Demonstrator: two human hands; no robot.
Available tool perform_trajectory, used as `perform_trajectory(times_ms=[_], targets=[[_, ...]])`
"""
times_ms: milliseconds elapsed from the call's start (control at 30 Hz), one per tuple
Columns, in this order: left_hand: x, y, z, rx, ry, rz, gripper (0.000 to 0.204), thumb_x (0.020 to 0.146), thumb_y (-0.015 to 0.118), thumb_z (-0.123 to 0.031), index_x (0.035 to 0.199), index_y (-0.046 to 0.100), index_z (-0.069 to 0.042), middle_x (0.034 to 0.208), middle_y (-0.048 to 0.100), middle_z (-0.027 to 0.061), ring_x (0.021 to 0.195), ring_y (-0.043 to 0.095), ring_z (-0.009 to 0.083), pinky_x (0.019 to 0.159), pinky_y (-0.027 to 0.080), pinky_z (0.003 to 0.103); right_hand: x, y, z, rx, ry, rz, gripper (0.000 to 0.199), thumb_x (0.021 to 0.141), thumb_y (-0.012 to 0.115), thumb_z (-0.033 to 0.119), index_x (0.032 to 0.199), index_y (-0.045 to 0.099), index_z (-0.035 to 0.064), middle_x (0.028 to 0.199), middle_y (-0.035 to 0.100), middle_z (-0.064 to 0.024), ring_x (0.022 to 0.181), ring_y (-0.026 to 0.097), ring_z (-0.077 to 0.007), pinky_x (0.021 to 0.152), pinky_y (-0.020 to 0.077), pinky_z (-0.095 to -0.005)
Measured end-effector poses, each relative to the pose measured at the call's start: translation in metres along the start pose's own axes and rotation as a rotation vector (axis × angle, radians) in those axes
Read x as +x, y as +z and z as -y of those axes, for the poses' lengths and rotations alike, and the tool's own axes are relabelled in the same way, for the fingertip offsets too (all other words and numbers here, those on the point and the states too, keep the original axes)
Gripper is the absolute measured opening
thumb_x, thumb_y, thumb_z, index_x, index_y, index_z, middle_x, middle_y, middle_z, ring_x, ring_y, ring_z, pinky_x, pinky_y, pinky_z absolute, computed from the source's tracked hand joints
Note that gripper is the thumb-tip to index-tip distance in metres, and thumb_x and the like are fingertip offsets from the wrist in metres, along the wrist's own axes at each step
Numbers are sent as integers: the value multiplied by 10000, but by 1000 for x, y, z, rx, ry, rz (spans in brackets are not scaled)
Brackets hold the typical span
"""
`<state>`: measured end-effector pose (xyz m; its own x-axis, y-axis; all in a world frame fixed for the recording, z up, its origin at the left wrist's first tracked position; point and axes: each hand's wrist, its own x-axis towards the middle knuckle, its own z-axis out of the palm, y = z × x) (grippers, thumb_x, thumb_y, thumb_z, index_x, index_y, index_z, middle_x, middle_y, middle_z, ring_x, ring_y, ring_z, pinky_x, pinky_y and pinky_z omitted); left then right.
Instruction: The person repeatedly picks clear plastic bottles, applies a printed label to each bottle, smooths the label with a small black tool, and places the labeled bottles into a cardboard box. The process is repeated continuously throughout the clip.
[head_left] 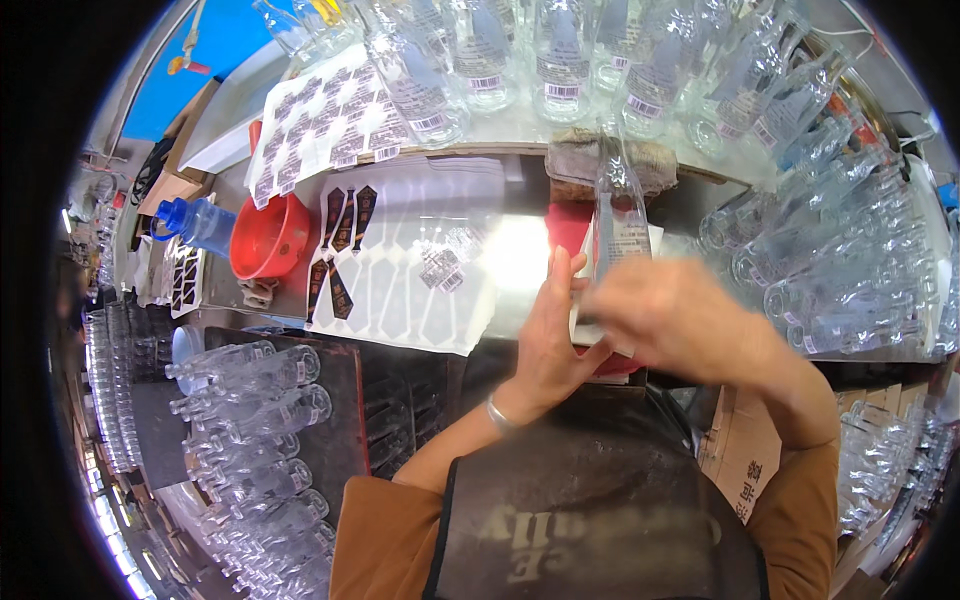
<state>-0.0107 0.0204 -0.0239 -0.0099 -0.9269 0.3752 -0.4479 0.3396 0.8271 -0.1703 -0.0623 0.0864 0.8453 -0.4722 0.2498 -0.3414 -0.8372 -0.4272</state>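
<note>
A clear glass bottle (617,215) lies lengthwise in front of me, its neck pointing away onto a brown cloth pad (655,165). My left hand (550,330) presses flat against the bottle's left side, fingers up. A bracelet sits on that wrist. My right hand (680,320) is blurred with motion and covers the bottle's lower end, on or against a white label there. Whether it grips the bottle is unclear. Beside the bottle lies a red pad (565,228).
Sheets of backing paper with black and white labels (400,260) lie left of the bottle. A red funnel (270,238) and blue-capped jug (195,220) stand further left. Labelled bottles (560,60) stand at the back; bare bottles are stacked right (850,270) and lower left (260,400).
</note>
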Motion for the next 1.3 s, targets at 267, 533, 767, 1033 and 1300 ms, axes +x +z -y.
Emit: perform_trajectory(times_ms=[267,533,767,1033,1300], targets=[[0,0,3,31,1,30,1104,685,865,-97,1557,200,28,1435,484,225,1103,621,323,919,528,405,-13,0,-7,-20,-40,-189,300,680,791,43,953,673,77,974,662,-61,878,636,-267,791,538,-395],[5,-7,-7,33,-37,113,1042,709,856,-112,1554,255,0,1423,477,220,1160,603,327,925,525,396,-24,-5,-64,109,157,-485,247,771,720,31,1015,679,25,1047,681,-129,944,648,-308,820,516,-367],[26,-29,-1,-402,-188,99,821,879,682,-173,1564,257,-16,1568,343,202,1375,451,319,1094,406,442,-55,9,-44,384,253,-341,228,790,726,57,1012,687,27,949,692,-122,810,661,-261,711,520,-349],[84,0,-1,-563,-546,2,709,910,714,-92,1492,328,29,1450,458,202,1331,479,274,1070,430,361,-39,23,-71,825,468,-780,342,959,623,57,1296,599,3,1207,636,-55,1087,589,-124,968,466,-272],[85,16,-23,-530,-408,114,771,873,675,0,1528,269,19,1388,497,189,1201,546,237,1012,443,331,-43,-19,-76,840,537,-648,343,957,670,287,1115,685,-18,1071,735,-87,933,685,-128,852,536,-293]])
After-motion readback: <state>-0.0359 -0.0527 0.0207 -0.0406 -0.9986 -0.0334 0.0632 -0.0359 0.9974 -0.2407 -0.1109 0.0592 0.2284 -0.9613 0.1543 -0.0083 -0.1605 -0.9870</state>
